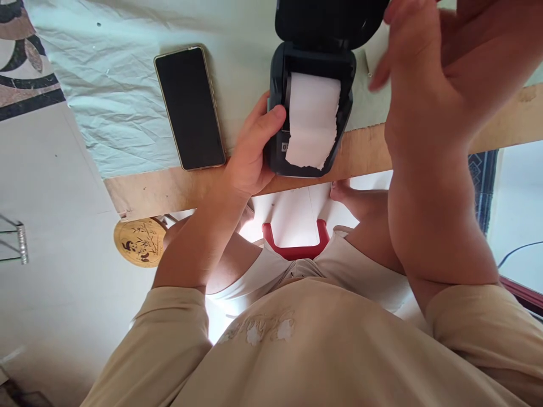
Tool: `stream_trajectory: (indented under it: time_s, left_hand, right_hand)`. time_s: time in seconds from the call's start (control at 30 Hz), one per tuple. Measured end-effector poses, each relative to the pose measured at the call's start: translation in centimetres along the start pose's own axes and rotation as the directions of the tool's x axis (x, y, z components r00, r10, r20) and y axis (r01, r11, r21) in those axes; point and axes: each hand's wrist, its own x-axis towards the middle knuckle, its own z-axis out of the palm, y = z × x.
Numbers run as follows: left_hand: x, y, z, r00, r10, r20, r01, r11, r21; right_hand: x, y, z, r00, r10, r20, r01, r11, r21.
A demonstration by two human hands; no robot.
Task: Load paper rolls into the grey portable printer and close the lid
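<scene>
Scanning from the left, my phone (189, 107) lies face up and dark on the pale wrinkled cloth (106, 85), well apart from the work, so I leave it be. Next comes my left hand (250, 152), clamped on the left wall of the black label printer (311, 113), thumb pressed near the paper slot, fingers wrapped around the side. That grip matters: the printer sits right at the wooden table edge (169, 189), so I hold it firm and flat to keep it from sliding off toward my lap. The lid (328, 20) stands open behind, and the white paper strip (311, 121) runs down the middle with a ragged torn end hanging over the front lip. I judge that the strip should lie straight between the guides before the lid comes down, or it will feed crooked. On the right, my right hand (418, 73) hovers above the printer's right side, fingers loosely spread and blurred; it seems to hold nothing, though I cannot be sure from this angle. Best to bring it down gently, not yank the paper.
</scene>
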Motion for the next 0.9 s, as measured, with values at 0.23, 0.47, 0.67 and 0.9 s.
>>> stream_trajectory:
  time_s: [0.23,0.47,0.67,0.9]
  left_hand:
    - [-0.3,0.3,0.5,1.0,-0.02,-0.003,0.02,0.999,0.024]
    - [-0.3,0.0,0.3,0.999,-0.042,0.017,0.041,0.998,0.049]
    - [-0.3,0.1,0.2,1.0,-0.021,0.011,0.021,1.0,-0.005]
    - [0.4,0.1,-0.4,0.998,-0.001,-0.063,-0.004,0.996,-0.092]
  right_hand:
    - [-0.4,-0.5,0.0,0.942,-0.1,0.319,0.288,0.726,-0.624]
    - [-0.3,-1.3,-0.2,0.906,0.157,0.394,0.202,0.655,-0.728]
    - [-0.5,-0.9,-1.9,0.944,-0.023,0.329,0.103,0.968,-0.229]
    - [1.2,3.7,-0.9,0.928,0.353,0.12,-0.372,0.847,0.379]
